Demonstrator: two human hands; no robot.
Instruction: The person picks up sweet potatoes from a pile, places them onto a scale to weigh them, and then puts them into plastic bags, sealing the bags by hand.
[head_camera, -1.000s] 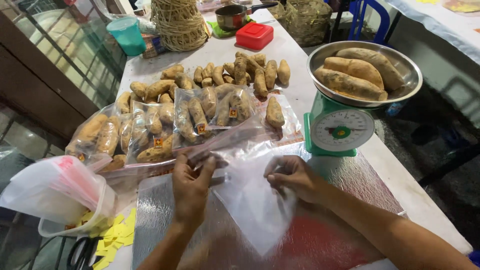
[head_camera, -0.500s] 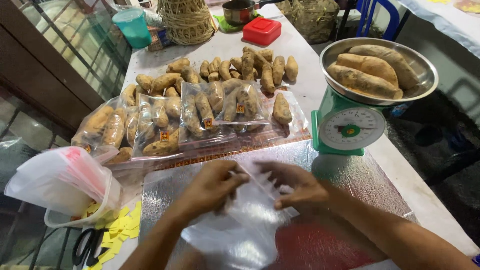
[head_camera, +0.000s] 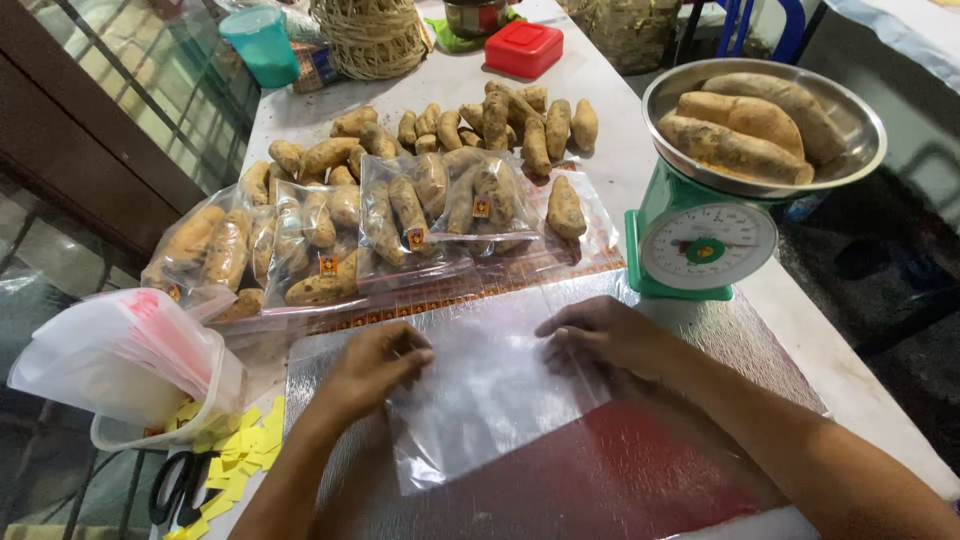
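A clear plastic bag (head_camera: 490, 400) lies flat on the table (head_camera: 620, 150), left hand (head_camera: 375, 365) and right hand (head_camera: 605, 335) on its upper corners. Behind it sit bagged sweet potatoes (head_camera: 400, 225) (loose ones farther back). A scale (head_camera: 705, 240) stands right, its pan (head_camera: 860, 150) holding three tubers (head_camera: 740, 125).

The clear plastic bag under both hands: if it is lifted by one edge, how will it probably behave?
The clear plastic bag looks thin and empty, so it would probably hang floppy and weigh very little. Its glossy film may slip between the left hand and right hand unless the grip pinches it.
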